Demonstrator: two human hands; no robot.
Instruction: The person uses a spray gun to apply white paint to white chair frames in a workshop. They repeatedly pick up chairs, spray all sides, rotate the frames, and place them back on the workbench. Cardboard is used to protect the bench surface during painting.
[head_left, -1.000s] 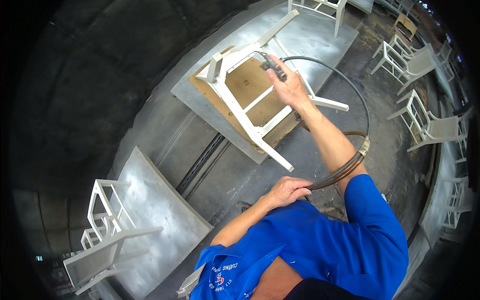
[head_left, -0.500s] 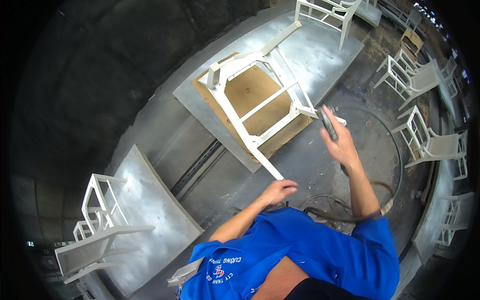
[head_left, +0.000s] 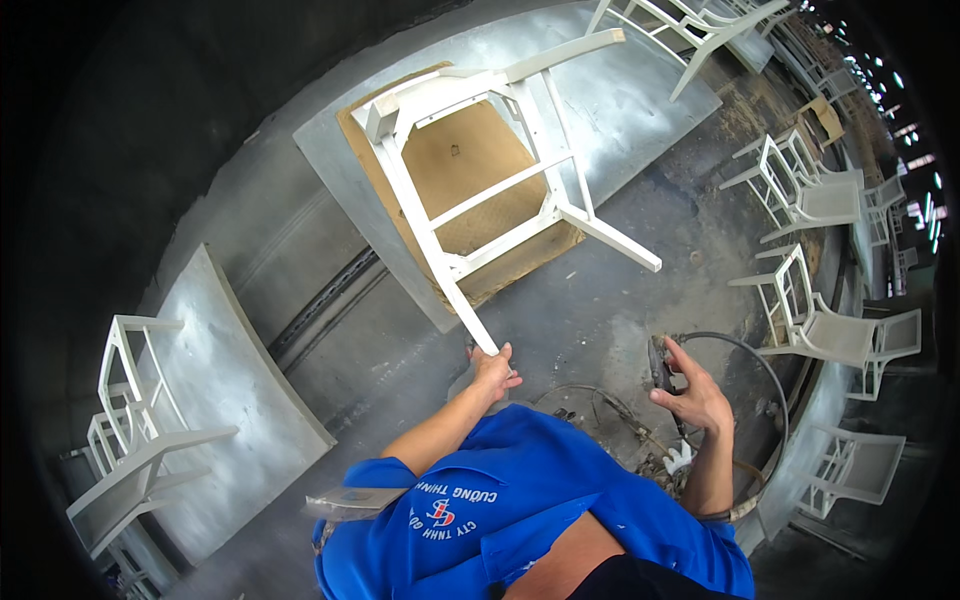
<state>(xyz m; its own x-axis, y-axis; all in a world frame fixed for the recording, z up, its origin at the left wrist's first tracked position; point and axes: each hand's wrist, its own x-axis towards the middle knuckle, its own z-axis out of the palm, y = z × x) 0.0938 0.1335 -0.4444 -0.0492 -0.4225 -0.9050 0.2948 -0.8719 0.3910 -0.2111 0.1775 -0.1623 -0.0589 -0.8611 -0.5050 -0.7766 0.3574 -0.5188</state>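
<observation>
An unseated white wooden chair [head_left: 412, 212] lies with its legs sticking out on a brown cardboard sheet [head_left: 455, 180]. My left hand [head_left: 490, 375] is closed around the end of its near leg [head_left: 468, 315]. To the right, away from the chair, my right hand [head_left: 700, 402] holds a dark metallic spray gun [head_left: 660, 366]; its fingers partly cover the tool. Another chair leg [head_left: 618, 240] points toward the spray gun without touching it.
Beneath the cardboard is a grey metal tabletop [head_left: 635, 125]. A black hose [head_left: 765, 365] loops beside my right arm. White chairs [head_left: 835, 205] stand along the right, and another chair [head_left: 150, 475] rests on a metal sheet [head_left: 245, 400] at left. A rail [head_left: 322, 300] crosses the floor.
My right hand has drawn the spray gun back from the chair leg, down toward my body. My left hand has closed more fully on the near leg's end. The whole view has shifted.
</observation>
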